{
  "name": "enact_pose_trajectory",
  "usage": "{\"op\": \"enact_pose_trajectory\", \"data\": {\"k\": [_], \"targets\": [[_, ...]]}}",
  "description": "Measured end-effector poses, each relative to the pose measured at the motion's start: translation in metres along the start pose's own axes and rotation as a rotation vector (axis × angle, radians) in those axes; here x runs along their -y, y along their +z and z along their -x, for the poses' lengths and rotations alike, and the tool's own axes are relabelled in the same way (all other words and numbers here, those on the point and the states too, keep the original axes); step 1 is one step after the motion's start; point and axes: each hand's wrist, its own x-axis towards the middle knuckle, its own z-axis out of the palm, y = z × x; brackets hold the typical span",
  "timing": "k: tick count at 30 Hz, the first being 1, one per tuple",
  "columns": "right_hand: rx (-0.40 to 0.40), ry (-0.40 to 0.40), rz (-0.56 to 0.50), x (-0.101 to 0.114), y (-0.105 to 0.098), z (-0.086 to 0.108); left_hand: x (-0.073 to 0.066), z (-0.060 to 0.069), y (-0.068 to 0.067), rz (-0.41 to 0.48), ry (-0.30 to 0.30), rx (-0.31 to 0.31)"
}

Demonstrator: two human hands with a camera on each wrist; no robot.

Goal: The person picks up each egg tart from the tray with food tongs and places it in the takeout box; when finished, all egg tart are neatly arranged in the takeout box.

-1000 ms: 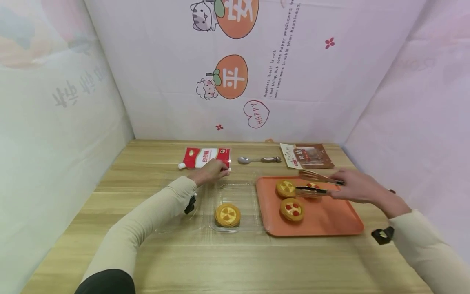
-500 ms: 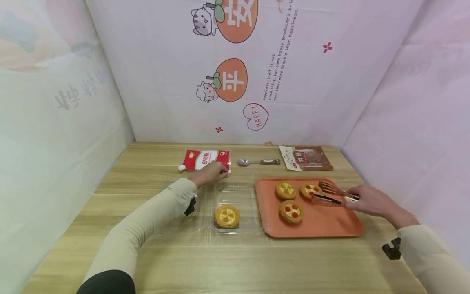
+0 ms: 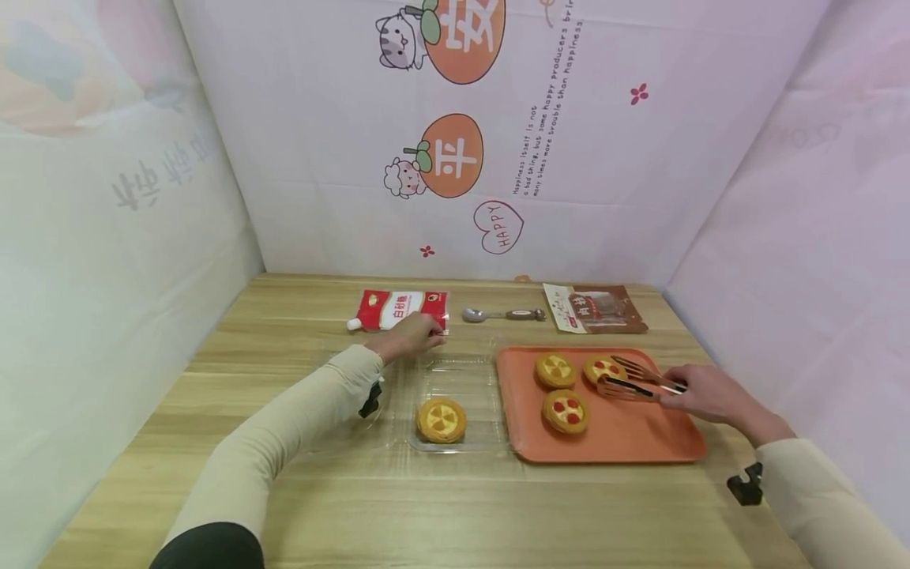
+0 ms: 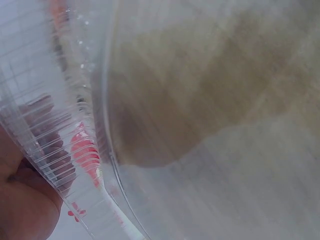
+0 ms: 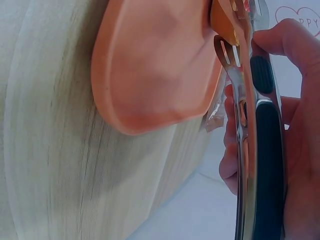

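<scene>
My right hand (image 3: 704, 393) grips metal tongs (image 3: 640, 379) over an orange tray (image 3: 640, 438); their two arms stand around a tart with red dots (image 3: 603, 368) at the back of it. In the right wrist view the hand (image 5: 300, 115) holds the tongs (image 5: 267, 160) by their dark grips. A yellow tart (image 3: 554, 370) and a second red-dotted tart (image 3: 565, 412) lie to the left on the tray. My left hand (image 3: 408, 337) holds the edge of a clear plastic container (image 3: 458, 379), which contains one yellow tart (image 3: 441, 420). The left wrist view shows the left hand (image 4: 27, 200) against ridged clear plastic.
Behind the container, a red and white pouch (image 3: 398, 308) lies beside a spoon (image 3: 505, 314). A brown and white packet (image 3: 596, 308) lies behind the tray. A printed cloth wall (image 3: 341, 229) rises at the table's back edge, with walls on both sides.
The tongs first moved right and lower, then slightly back left around the rear red-dotted tart. My left hand has stayed at the container's edge.
</scene>
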Motion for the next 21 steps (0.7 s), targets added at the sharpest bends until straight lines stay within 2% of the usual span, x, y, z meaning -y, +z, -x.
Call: {"op": "enact_pose_trajectory", "data": {"k": [4,10,13,16,21], "targets": [[-0.015,-0.006,-0.018,0.004,-0.004,0.004,0.002,0.000,0.002,0.002,0.003,0.003],[-0.072,-0.033,0.000,0.029,-0.032,0.000,0.006,-0.003,0.005,-0.003,-0.026,0.005],[-0.112,-0.106,0.017,0.051,-0.046,-0.006,0.007,-0.003,0.005,-0.009,-0.032,0.004],[-0.136,-0.205,0.048,0.078,-0.050,-0.013,0.007,-0.002,0.004,-0.010,-0.024,0.004],[-0.069,-0.332,0.075,0.124,-0.043,-0.026,0.006,-0.002,0.002,-0.016,0.024,-0.018]]}}
